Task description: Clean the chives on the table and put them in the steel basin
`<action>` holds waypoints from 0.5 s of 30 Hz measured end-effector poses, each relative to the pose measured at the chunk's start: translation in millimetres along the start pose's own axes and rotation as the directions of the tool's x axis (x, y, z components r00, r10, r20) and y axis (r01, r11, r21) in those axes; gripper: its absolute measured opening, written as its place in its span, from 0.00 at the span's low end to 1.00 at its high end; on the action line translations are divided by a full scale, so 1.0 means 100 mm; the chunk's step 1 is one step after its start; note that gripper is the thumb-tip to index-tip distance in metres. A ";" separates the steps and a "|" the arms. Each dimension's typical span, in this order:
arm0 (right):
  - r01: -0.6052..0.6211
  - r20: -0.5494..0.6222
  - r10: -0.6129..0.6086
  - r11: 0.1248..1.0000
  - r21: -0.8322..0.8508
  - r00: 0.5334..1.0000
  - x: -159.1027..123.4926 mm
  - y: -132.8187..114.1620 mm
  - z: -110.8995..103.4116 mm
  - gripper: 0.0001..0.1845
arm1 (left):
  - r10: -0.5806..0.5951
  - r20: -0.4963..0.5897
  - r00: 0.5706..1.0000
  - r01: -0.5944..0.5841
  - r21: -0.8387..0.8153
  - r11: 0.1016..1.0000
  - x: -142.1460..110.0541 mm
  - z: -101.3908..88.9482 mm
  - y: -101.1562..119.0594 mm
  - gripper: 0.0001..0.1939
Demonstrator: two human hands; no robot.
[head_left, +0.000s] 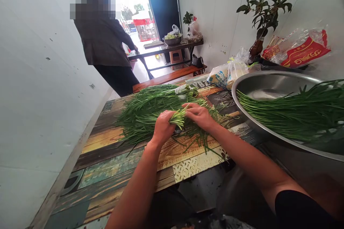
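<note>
My left hand (163, 127) is closed around a bunch of garlic chives (178, 118), whose pale cut ends point right toward me. At those ends my right hand (198, 115) has its fingers pinched together; what lies between the fingertips is too small to make out. Behind both hands spreads a pile of garlic chives (145, 105), part of it bound with pale bands. Loose trimmings (200, 139) lie on the table under my right wrist. On the right stands a large metal basin (238, 105) holding more long green chives (290, 114).
The wood-patterned table (107, 171) carries plastic bags (228, 73) and a potted plant (264, 14) at the back right. Beyond it are an orange bench (166, 78) and another table (161, 50) with a bowl (172, 40). A person (104, 39) stands near the doorway.
</note>
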State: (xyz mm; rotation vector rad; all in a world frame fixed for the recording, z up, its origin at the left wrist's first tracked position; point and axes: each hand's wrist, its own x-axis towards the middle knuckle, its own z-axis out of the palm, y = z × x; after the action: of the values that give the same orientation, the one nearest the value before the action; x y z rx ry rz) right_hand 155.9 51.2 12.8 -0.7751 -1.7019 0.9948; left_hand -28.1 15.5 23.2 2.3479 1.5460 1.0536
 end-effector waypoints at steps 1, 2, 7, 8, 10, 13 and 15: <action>-0.048 -0.032 0.050 0.996 0.078 0.998 0.01 -0.01 -0.01 0.13 | -0.005 -0.012 1.000 0.005 -0.002 1.000 0.00 0.00 0.00 0.13; -0.085 -0.063 0.094 0.987 0.136 0.994 0.02 -0.02 -0.03 0.13 | -0.013 -0.021 1.000 0.012 -0.003 1.000 -0.01 0.00 -0.01 0.13; -0.136 -0.253 0.180 0.974 0.179 0.951 0.08 -0.03 -0.21 0.13 | -0.057 -0.016 0.998 0.057 -0.025 0.998 -0.01 0.01 -0.02 0.14; -0.130 -0.271 0.168 0.980 0.152 0.948 0.08 -0.02 -0.23 0.14 | -0.057 -0.014 0.998 0.056 -0.027 0.998 -0.01 0.01 -0.02 0.13; -0.088 -0.235 0.096 0.995 0.042 0.967 0.07 -0.02 -0.24 0.13 | -0.047 -0.013 0.999 0.046 -0.030 0.998 -0.01 0.01 -0.01 0.12; 0.057 -0.053 -0.066 0.985 -0.166 0.996 0.04 -0.02 -0.18 0.11 | -0.027 -0.013 1.000 0.027 -0.035 0.999 -0.02 0.01 -0.01 0.12; 0.145 0.048 -0.137 0.957 -0.252 0.989 0.02 -0.01 -0.14 0.09 | -0.018 -0.008 1.000 0.018 -0.036 0.999 -0.02 0.01 -0.01 0.14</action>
State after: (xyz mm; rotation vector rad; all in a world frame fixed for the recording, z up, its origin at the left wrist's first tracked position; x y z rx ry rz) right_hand 168.1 56.3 17.3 -0.7930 -1.9071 0.7005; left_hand -28.9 14.5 21.3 2.3051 1.5350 1.0789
